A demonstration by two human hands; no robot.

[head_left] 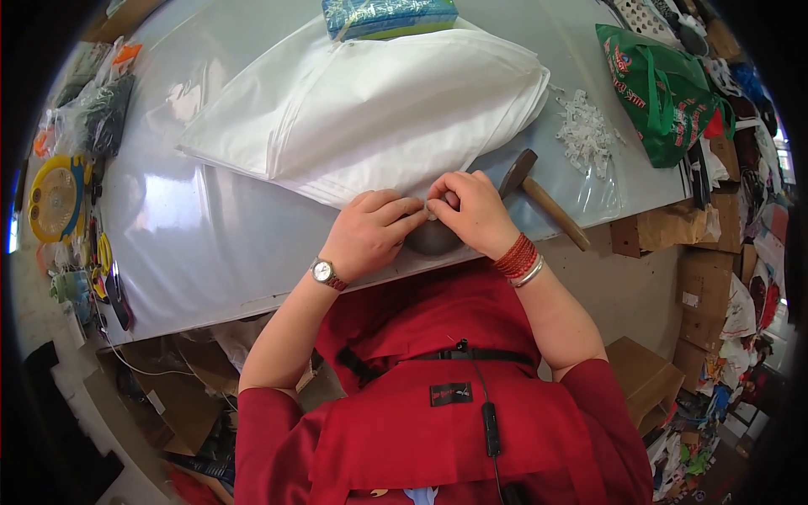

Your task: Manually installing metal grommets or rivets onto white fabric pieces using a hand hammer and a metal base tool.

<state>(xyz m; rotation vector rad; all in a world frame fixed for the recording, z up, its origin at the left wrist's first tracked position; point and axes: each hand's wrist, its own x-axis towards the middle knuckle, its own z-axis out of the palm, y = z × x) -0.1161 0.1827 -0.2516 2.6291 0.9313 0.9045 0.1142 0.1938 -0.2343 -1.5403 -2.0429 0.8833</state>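
Close to the table's near edge, my left hand (374, 231) and my right hand (476, 212) meet fingertip to fingertip. Both are closed in a pinch around something small and pale that I cannot make out. Directly beneath them sits a dark, rounded object (432, 240), partly covered by my fingers. A hammer (549, 202) with a wooden handle lies to the right of my right hand, its handle pointing toward me. Just beyond my hands, a folded white sheet (370, 114) spreads over the table, its near edge reaching my left hand.
A blue-green soft pack (390, 17) rests on the sheet's far side. White scraps (587, 133) are heaped beyond the hammer, beside a green bag (661, 97). Along the left edge stand a yellow fan (59, 199) and yellow-handled scissors (104, 254). Cardboard boxes (644, 380) sit below, right.
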